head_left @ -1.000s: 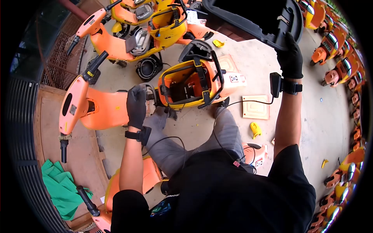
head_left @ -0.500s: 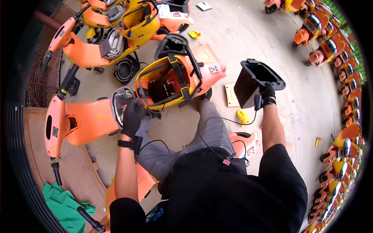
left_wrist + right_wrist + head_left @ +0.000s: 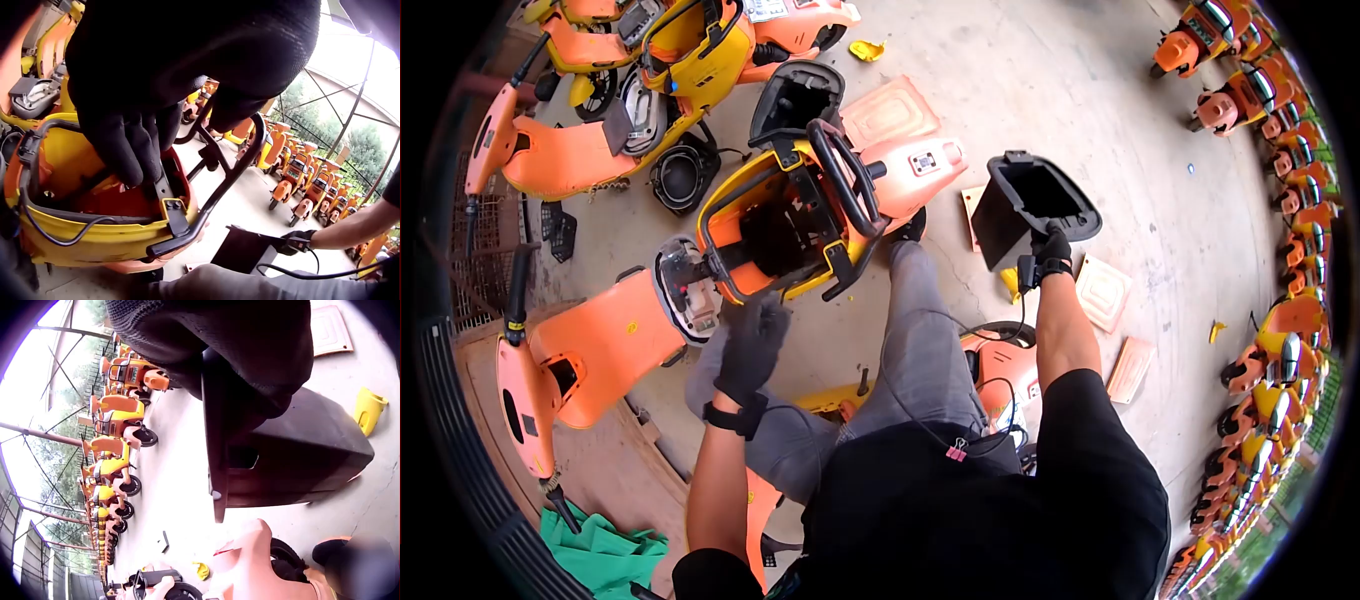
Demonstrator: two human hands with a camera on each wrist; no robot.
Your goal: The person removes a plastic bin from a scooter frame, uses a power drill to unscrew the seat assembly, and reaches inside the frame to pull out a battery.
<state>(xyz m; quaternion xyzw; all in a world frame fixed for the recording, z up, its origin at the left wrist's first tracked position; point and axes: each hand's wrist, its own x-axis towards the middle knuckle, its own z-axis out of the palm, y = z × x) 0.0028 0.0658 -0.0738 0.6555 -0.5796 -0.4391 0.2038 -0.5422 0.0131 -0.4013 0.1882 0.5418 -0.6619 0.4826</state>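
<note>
My right hand [image 3: 1052, 248], in a black glove, grips the rim of a black plastic storage bin [image 3: 1010, 222] on the right. The bin's open mouth faces up; in the right wrist view, the fingers curl over its flange. My gloved left hand [image 3: 755, 345] is held in front of the orange and yellow scooter's opened body [image 3: 94, 237], its fingers loosely bent and holding nothing. In the left wrist view, those fingers overlap the body's open cavity. A black tubular rail [image 3: 840, 180] curves over the cavity's far side, and a clear-covered part [image 3: 685, 290] lies by the footboard.
Another black bin [image 3: 798, 100] stands behind the scooter body. Orange panels [image 3: 1103, 292] and a yellow piece [image 3: 867, 50] lie on the concrete. More scooters [image 3: 690, 60] stand at back left, with a long row [image 3: 1270, 350] along the right. A green cloth [image 3: 600, 550] lies lower left.
My right hand has brought the black bin down and inward from the upper right. The left hand has shifted slightly toward me beside the scooter body, while the head view has turned.
</note>
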